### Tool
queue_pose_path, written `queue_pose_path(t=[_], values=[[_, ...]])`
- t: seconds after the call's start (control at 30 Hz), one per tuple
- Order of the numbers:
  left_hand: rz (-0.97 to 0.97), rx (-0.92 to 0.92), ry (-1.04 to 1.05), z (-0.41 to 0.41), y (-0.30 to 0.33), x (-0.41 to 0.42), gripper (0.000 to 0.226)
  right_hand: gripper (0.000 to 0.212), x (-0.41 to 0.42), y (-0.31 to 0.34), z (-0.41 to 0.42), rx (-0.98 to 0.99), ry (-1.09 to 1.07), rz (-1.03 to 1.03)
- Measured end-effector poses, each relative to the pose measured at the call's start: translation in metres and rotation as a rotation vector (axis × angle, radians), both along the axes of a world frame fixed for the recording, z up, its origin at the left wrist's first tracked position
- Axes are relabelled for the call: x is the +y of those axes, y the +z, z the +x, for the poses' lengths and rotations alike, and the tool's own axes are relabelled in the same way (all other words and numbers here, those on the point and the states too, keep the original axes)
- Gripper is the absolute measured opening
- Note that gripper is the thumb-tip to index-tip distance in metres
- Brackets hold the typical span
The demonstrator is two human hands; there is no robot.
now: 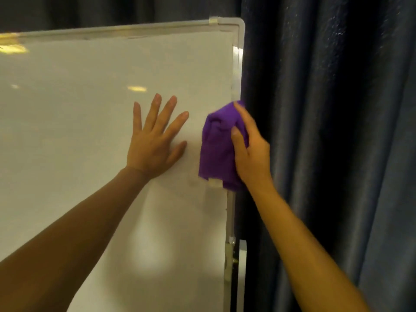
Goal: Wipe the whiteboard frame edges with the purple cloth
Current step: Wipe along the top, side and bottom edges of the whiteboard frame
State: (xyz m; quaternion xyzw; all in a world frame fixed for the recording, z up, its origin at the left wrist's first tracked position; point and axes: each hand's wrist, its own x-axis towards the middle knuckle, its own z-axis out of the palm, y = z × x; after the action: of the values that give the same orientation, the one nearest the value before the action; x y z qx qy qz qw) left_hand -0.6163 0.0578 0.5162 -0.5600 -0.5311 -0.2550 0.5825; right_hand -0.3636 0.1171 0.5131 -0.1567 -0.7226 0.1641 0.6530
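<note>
**Two hands on the board, cloth midway down the right edge**

Two hands are at work on the whiteboard [90, 109]. The left hand [155, 140] lies flat on the white surface, its fingers [171, 104] straight and spread wide, apparently steadying the board. The right hand [249, 149] grips the purple cloth [216, 149], thumb in front and fingers curled round the bunched fabric, and presses it against the right frame edge [237, 64], roughly halfway down the stretch that shows. The cloth wraps over the edge where the board meets the dark curtain [326, 131] behind it.

How much is finished cannot be read from the frame itself: no dust line or wet streak marks wiped from unwiped metal. Judging by the cloth's place, the right edge is in progress, with frame both above it, up to the rounded top corner [238, 24], and below it. The top edge [112, 32] is untouched at this moment, and the left and bottom edges lie out of view, so most of the job probably remains.
</note>
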Motion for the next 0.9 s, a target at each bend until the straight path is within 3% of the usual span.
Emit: queue_pose_path(t=[0.13,0.33,0.53,0.6,0.77,0.9], values=[[-0.004,0.003,-0.029,-0.007,0.001,0.009,0.065,0.047,-0.004,-0.090,0.005,-0.116,0.017,-0.113],[-0.021,-0.030,-0.012,-0.012,-0.002,0.021,0.065,0.071,-0.007,-0.165,0.019,-0.244,0.038,-0.150],[-0.026,-0.032,-0.033,-0.004,-0.002,0.017,0.067,0.052,-0.010,-0.184,0.025,-0.289,0.021,-0.172],[-0.016,-0.049,-0.062,0.003,-0.003,0.015,0.067,0.048,-0.010,-0.181,0.030,-0.220,0.030,-0.175],[-0.044,-0.066,-0.164,0.019,-0.007,0.018,0.068,0.042,0.015,-0.171,0.080,0.281,-0.053,-0.295],[-0.017,-0.106,-0.188,0.030,-0.010,0.029,0.079,0.041,0.016,-0.212,0.085,0.159,0.068,-0.412]])
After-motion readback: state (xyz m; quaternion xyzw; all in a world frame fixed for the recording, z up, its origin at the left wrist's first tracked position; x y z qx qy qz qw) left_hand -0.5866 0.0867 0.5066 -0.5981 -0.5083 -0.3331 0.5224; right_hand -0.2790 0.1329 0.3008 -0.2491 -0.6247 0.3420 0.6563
